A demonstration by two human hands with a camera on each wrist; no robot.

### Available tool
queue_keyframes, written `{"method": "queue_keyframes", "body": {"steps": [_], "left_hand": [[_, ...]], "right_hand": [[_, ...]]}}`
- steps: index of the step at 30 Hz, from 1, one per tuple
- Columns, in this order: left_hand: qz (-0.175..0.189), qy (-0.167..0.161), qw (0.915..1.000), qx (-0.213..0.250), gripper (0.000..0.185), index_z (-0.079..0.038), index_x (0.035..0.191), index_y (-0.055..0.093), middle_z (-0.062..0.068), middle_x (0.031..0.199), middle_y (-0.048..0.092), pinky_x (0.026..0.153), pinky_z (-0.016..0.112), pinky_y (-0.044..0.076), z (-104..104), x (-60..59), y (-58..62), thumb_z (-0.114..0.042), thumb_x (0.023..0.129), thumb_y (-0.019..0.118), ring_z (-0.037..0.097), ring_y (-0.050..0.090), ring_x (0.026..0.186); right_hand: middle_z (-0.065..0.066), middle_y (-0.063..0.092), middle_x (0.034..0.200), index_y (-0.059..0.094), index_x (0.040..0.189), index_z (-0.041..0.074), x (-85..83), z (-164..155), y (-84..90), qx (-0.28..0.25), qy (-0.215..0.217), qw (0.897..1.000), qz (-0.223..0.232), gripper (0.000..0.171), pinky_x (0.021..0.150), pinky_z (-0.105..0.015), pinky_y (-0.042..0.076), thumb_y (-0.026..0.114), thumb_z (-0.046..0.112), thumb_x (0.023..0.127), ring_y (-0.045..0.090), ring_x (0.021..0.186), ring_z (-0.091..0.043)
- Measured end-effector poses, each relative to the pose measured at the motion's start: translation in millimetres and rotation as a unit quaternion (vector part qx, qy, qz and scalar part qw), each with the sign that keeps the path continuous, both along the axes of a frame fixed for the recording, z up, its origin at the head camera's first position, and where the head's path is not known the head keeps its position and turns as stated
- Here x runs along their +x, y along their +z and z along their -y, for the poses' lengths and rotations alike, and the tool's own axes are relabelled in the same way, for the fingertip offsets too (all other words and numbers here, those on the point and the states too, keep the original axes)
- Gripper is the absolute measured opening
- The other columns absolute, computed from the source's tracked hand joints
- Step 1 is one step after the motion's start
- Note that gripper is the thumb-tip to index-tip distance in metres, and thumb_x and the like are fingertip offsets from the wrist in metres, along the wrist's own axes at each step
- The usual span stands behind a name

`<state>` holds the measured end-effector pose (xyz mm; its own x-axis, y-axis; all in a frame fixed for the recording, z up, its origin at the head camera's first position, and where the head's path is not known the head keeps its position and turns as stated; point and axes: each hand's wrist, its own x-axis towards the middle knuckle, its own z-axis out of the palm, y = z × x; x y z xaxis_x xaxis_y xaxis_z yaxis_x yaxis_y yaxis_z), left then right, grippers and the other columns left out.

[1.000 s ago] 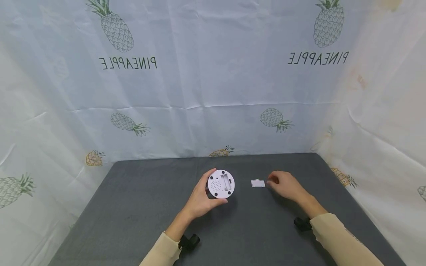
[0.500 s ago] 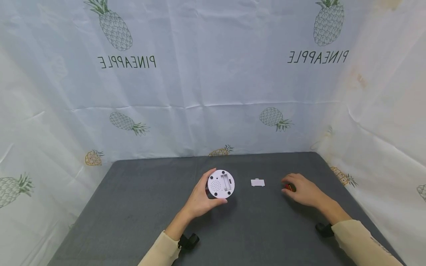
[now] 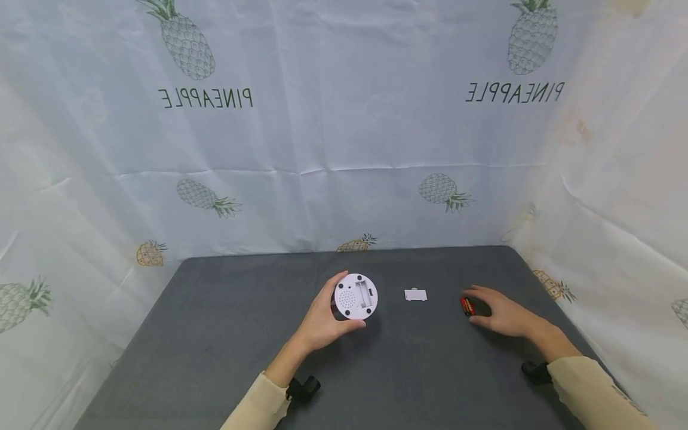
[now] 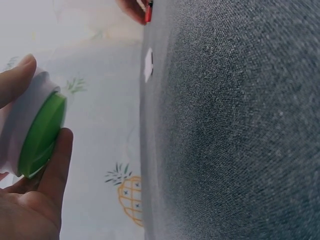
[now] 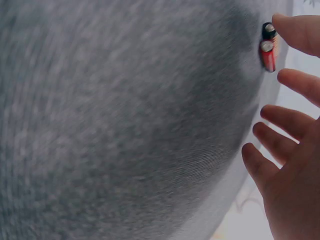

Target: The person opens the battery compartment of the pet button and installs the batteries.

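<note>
My left hand [image 3: 321, 319] grips a round white battery-powered device [image 3: 349, 301] by its rim, thumb below and fingers above. Its underside faces me, with dark feet, a patch of small holes and an uncovered battery compartment [image 3: 364, 294]. In the left wrist view a green section [image 4: 44, 135] shows on the device's other side. On the right part of the table, two red-and-black batteries [image 3: 467, 306] lie side by side. My right hand [image 3: 502, 313] is beside them, fingers spread; in the right wrist view, thumb and index finger stand on either side of the batteries [image 5: 268, 47].
A small white battery cover [image 3: 415, 294] with tabs lies flat between the device and the batteries. The dark grey table [image 3: 226, 346] ends at a pale pineapple-print curtain [image 3: 344, 131] at the back and sides.
My right hand has moved right, away from beside the battery cover to the batteries, and its fingers have spread. The left hand and the device have stayed nearly still.
</note>
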<state>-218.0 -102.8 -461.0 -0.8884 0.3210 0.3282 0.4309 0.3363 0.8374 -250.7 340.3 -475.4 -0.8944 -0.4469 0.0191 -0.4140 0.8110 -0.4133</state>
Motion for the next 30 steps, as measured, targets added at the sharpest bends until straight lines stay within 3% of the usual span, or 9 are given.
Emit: {"method": "queue_keyframes", "body": {"steps": [13,20,24,26,30], "left_hand": [[-0.005,0.009,0.9999,-0.012,0.105,-0.021,0.158,0.034,0.003,0.138,0.051,0.088,0.031,0.051,0.3,-0.1,-0.7,-0.025,0.072,0.095,0.018,0.056,0.111],[0.001,0.012,0.9998,-0.015,0.105,-0.024,0.158,0.034,0.001,0.139,0.05,0.089,0.031,0.051,0.4,0.7,-0.1,-0.025,0.072,0.095,0.016,0.055,0.113],[0.001,0.01,0.9998,-0.015,0.105,-0.024,0.158,0.034,0.0,0.139,0.05,0.089,0.031,0.051,0.0,0.9,0.0,-0.026,0.072,0.095,0.015,0.055,0.113],[0.0,0.011,0.9998,-0.015,0.105,-0.024,0.158,0.034,0.0,0.14,0.05,0.09,0.031,0.051,-0.2,0.9,0.0,-0.027,0.072,0.095,0.015,0.055,0.113],[-0.003,0.009,0.9999,-0.013,0.105,-0.025,0.158,0.034,0.001,0.14,0.05,0.089,0.031,0.051,-0.6,0.7,-0.4,-0.027,0.072,0.095,0.016,0.055,0.113]], "right_hand": [[-0.038,0.041,0.147,0.059,0.138,0.001,0.1,0.3,-4.2,0.013,-0.01,1.0,-0.015,0.052,0.098,-0.073,0.036,0.072,0.028,0.095,0.037,0.132,-0.06],[-0.033,0.054,0.135,0.064,0.125,-0.002,-0.7,0.9,-8.5,-0.009,-0.021,0.999,-0.039,0.043,0.099,-0.067,0.039,0.076,0.023,0.092,0.048,0.126,-0.055],[-0.024,0.063,0.122,0.062,0.123,-0.003,-0.2,0.3,-8.5,-0.037,-0.041,0.998,-0.042,0.042,0.093,-0.063,0.045,0.078,0.017,0.089,0.057,0.115,-0.048],[-0.015,0.066,0.11,0.061,0.125,-0.002,0.3,0.0,-7.5,-0.049,-0.054,0.997,-0.034,0.042,0.084,-0.055,0.05,0.076,0.011,0.088,0.063,0.102,-0.037],[-0.003,0.062,0.092,0.057,0.128,-0.001,2.1,0.0,-4.6,-0.066,-0.064,0.996,-0.02,0.044,0.065,-0.037,0.048,0.07,0.002,0.086,0.058,0.077,-0.018]]}}
